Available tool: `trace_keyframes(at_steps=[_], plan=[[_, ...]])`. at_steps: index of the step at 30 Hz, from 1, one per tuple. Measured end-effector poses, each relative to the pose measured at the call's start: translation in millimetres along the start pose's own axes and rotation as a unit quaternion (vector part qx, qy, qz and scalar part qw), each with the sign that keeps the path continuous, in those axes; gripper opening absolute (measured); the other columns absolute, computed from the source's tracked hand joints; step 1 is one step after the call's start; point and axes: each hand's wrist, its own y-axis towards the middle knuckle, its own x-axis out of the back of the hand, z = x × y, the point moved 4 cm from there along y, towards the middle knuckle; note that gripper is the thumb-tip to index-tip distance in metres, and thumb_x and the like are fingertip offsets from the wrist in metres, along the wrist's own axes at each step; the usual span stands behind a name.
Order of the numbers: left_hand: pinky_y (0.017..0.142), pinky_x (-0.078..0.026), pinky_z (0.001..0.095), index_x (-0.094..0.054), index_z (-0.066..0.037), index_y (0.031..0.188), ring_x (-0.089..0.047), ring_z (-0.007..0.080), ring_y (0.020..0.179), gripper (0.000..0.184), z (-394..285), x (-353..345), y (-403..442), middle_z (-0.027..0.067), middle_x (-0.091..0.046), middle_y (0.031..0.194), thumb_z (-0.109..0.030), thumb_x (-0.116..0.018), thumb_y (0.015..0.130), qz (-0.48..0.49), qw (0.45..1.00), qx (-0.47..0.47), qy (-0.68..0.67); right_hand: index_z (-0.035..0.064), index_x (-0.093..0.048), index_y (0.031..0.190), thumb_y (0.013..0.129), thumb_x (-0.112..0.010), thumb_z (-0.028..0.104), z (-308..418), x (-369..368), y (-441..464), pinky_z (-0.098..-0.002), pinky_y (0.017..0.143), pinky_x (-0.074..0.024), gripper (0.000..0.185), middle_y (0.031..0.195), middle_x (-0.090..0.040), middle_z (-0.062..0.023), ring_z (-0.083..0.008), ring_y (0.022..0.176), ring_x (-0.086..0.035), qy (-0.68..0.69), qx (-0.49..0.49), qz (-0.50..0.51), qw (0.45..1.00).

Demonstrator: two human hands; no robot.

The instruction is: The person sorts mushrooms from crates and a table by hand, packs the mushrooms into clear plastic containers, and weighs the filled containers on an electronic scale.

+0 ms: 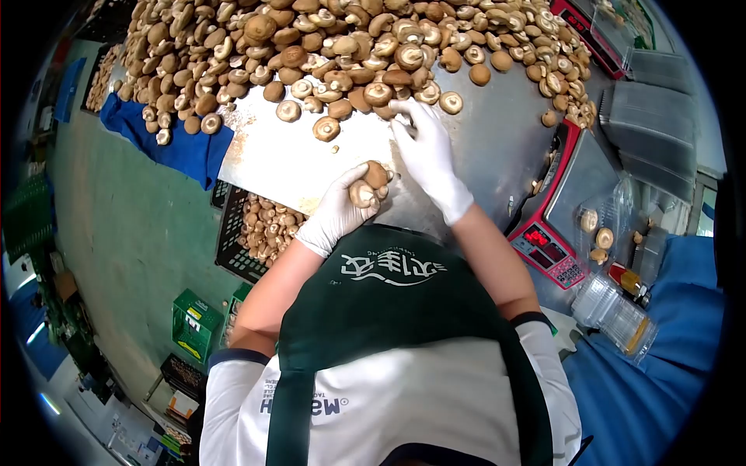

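Observation:
A large heap of brown shiitake mushrooms (pixel 342 46) covers the far part of the metal table (pixel 497 132). Close to the apron, my left hand (pixel 338 213), in a white glove, is closed around a few shiitake mushrooms (pixel 364 193), with caps and pale undersides showing. My right hand (pixel 427 151), gloved too, reaches to the near edge of the heap. Its fingers are apart from the thumb, and the fingertips are beside a mushroom (pixel 385 112); whether they touch it I cannot tell. Nothing shows in its grasp.
At right stands a red digital scale (pixel 548 252), with clear plastic boxes (pixel 614 311) and loose mushrooms near it. A second red scale (pixel 594 35) is farther back. Below the table's left edge sits a black crate (pixel 233 233) of mushrooms. A blue cloth (pixel 179 147) hangs over the table's left edge.

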Motion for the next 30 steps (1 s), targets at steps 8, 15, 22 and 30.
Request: trace_keyframes(at_steps=[8, 15, 22, 30], plan=[[0.082, -0.056, 0.0351, -0.047, -0.009, 0.135, -0.064, 0.0282, 0.107, 0.039, -14.7, -6.0, -9.6, 0.0161, -0.061, 0.122, -0.032, -0.042, 0.103, -0.082, 0.986, -0.075, 0.125, 0.0017, -0.06, 0.116, 0.088, -0.067, 0.015, -22.6, -22.8, 21.3, -0.0361, 0.085, -0.0513, 0.032, 0.101, -0.068, -0.0124, -0.0291, 0.096, -0.065, -0.076, 0.02, 0.013, 0.997], [0.082, -0.054, 0.0342, -0.048, -0.01, 0.134, -0.064, 0.0239, 0.104, 0.05, -13.6, -18.6, -8.2, 0.012, -0.062, 0.119, -0.047, -0.035, 0.103, -0.046, 0.988, -0.046, 0.142, -0.0023, -0.059, 0.119, 0.096, -0.057, 0.003, -31.4, -13.6, -19.3, -0.0251, 0.077, -0.0534, 0.024, 0.104, -0.069, -0.01, -0.0125, 0.091, -0.066, 0.298, -0.133, -0.02, 0.945], [0.076, -0.055, 0.0362, -0.051, -0.006, 0.129, -0.066, 0.0228, 0.091, 0.06, -12.8, -3.6, -0.8, 0.0133, -0.064, 0.109, -0.056, -0.036, 0.099, -0.041, 0.98, -0.049, 0.188, 0.0071, -0.07, 0.096, 0.08, -0.074, 0.022, 24.5, -17.0, -33.1, -0.0382, 0.087, -0.0461, 0.022, 0.095, -0.067, -0.0078, -0.0271, 0.095, -0.06, 0.035, 0.134, 0.045, 0.989], [0.09, -0.055, 0.0456, -0.039, -0.003, 0.142, -0.058, 0.0352, 0.117, 0.056, -17.2, -15.1, -14.8, 0.0208, -0.052, 0.134, -0.029, -0.04, 0.093, 0.043, 0.986, -0.059, 0.15, 0.0131, -0.062, 0.116, 0.078, -0.064, 0.009, -25.5, -12.4, 14.5, -0.0421, 0.094, -0.0394, 0.038, 0.114, -0.061, -0.0052, -0.0279, 0.108, -0.054, -0.207, 0.118, -0.002, 0.971]])
